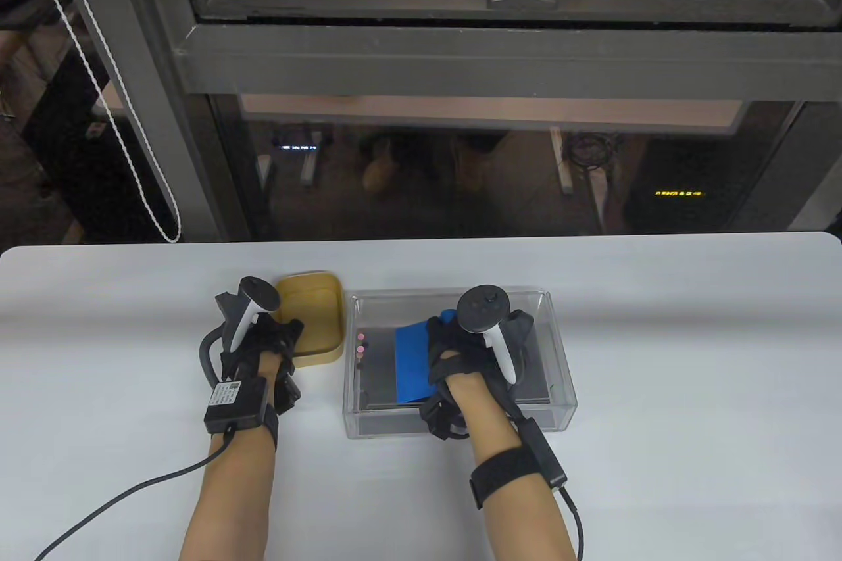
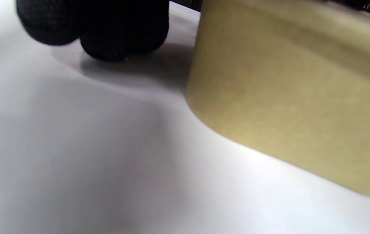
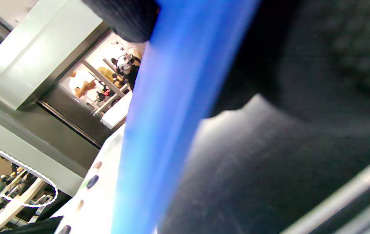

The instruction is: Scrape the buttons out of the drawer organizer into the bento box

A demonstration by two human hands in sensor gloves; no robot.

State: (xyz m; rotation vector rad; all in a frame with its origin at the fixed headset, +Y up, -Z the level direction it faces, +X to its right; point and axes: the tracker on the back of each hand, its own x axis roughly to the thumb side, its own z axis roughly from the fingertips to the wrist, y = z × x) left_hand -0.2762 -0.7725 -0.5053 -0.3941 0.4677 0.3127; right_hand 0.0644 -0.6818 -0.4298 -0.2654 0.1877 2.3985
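A clear plastic drawer organizer (image 1: pixel 556 350) with a dark floor stands on the white table. Several small buttons (image 1: pixel 360 348) lie along its left end. My right hand (image 1: pixel 460 350) is inside it and holds a blue scraper (image 1: pixel 412 371), whose edge stands just right of the buttons. The scraper fills the right wrist view (image 3: pixel 172 107), with buttons (image 3: pixel 92 181) beyond it. A tan bento box (image 1: pixel 316 317) stands to the organizer's left. My left hand (image 1: pixel 260 341) rests against the box's left side; its fingertips (image 2: pixel 107 42) touch the table by the box wall (image 2: pixel 285 91).
A window frame (image 1: pixel 460 48) rises behind the table's far edge. A white bead cord (image 1: pixel 118 127) hangs at the far left. A black cable (image 1: pixel 118 502) runs from my left wrist across the near table. White table surface (image 1: pixel 691 324) lies right of the organizer.
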